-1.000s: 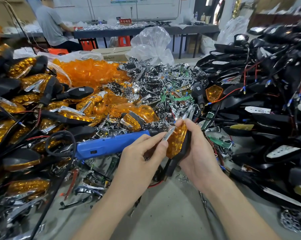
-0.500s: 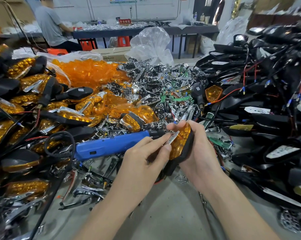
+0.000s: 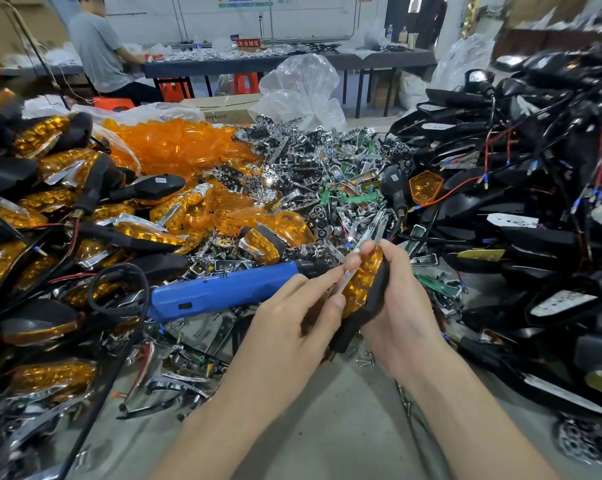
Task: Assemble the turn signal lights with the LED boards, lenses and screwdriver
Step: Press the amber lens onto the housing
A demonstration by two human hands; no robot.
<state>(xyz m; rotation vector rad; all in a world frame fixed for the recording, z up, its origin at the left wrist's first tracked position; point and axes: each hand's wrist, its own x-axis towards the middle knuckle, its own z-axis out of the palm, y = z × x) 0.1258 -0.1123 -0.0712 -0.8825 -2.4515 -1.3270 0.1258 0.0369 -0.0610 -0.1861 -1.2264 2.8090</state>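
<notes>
right hand (image 3: 401,306) curls round the light (image 3: 378,292); left hand (image 3: 292,323) pinches a chrome trim (image 3: 344,284) against its lens (image 3: 362,284). fitting step, likely; next calls for seating the trim, then the screwdriver (image 3: 223,292).

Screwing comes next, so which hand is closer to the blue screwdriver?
Left. The left hand sits just right of the blue screwdriver, beside its black tip. The right hand is farther right, beyond the amber turn signal light that both hold.
</notes>
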